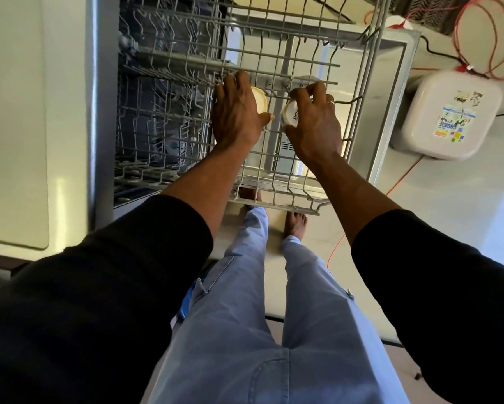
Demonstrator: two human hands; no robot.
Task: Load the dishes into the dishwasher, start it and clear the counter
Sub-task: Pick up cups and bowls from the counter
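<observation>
Right now both hands are over the pulled-out rack of the dishwasher, near its middle, each with a small dish. The left hand has its fingers curled over a cream cup, thumb hooked under it. The cup sits just right of the palm, tipped on its side with its round face turned towards the other hand. The right hand pinches a white tub between curled fingers above and thumb below. The tub lies just left of that palm, also tilted, with its printed round face turned left. The two dishes are close together but not touching, and whether either rests on the wires I cannot tell. Each should probably go mouth down between the wires directly below it, and the left hand is nearer the rack's left edge. The open dishwasher door lies under the rack, and a white box sits on the floor beyond its right edge.
</observation>
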